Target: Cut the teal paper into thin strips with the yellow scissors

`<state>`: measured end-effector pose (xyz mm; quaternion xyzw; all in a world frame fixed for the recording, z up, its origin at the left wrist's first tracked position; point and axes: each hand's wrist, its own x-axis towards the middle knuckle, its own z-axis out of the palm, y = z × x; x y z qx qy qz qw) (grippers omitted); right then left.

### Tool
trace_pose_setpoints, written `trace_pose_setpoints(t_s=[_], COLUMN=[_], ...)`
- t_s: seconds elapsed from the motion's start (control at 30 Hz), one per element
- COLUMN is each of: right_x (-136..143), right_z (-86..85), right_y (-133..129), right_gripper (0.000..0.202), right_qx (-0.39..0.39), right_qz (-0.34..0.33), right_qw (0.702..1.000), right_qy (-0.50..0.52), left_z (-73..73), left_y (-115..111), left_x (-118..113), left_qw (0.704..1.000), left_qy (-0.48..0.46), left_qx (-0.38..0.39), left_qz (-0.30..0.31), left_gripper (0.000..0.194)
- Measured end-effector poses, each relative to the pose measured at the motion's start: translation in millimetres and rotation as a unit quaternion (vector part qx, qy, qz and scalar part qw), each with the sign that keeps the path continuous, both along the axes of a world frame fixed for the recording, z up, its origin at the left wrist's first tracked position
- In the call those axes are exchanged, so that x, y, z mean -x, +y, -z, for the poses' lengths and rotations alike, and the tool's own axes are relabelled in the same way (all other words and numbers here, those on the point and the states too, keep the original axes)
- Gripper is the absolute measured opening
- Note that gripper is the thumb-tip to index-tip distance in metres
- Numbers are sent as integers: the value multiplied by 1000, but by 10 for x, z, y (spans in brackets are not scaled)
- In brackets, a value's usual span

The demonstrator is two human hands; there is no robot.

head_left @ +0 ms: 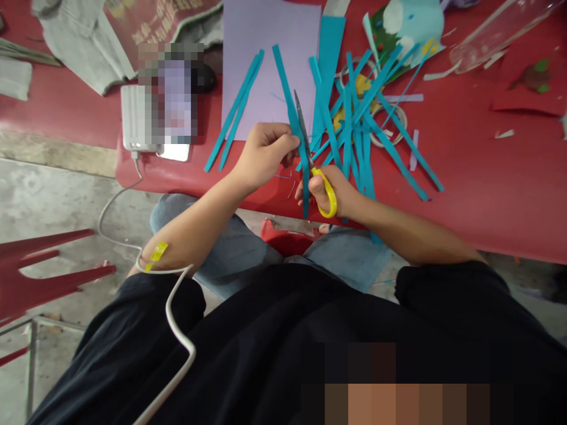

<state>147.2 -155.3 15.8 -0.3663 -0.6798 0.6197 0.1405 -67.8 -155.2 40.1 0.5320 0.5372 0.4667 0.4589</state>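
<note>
My left hand (271, 150) pinches a narrow blue paper strip (283, 82) near its middle, holding it upright in front of me. My right hand (332, 186) has its thumb through the yellow handle of a pair of scissors (329, 198). The scissor blades point away from me and lie right along the strip's right edge. Whether the blades are apart is hard to make out. Two more blue strips (237, 112) rest at the left, partly on a lilac paper sheet (248, 35). A tangled pile of blue strips (354, 118) lies right of the scissors.
On the red table (487, 195) are a white power bank (135, 118) with a cable, a phone, a roll of tape (401, 127), a wider blue paper piece (330, 47) and a clear plastic bottle (491, 41). A red chair (39, 265) stands at the left.
</note>
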Motion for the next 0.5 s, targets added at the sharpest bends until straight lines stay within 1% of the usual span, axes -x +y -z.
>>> trace_pose_setpoints(t_s=[0.1, 0.33, 0.5], right_x=[1, 31, 45], right_z=[-5, -49, -37], right_y=[-3, -18, -13], right_gripper=[92, 93, 83], right_qx=[-26, 11, 24], right_qz=[-6, 24, 28], right_qw=[999, 1000, 999], right_qy=[28, 18, 23], left_z=[4, 0, 4], left_y=[6, 13, 16], left_x=[0, 6, 16], left_qw=[1000, 1000, 1000], left_qy=[-1, -10, -1], left_qx=[3, -2, 10], left_qz=[-4, -1, -2], left_gripper=[42, 46, 49])
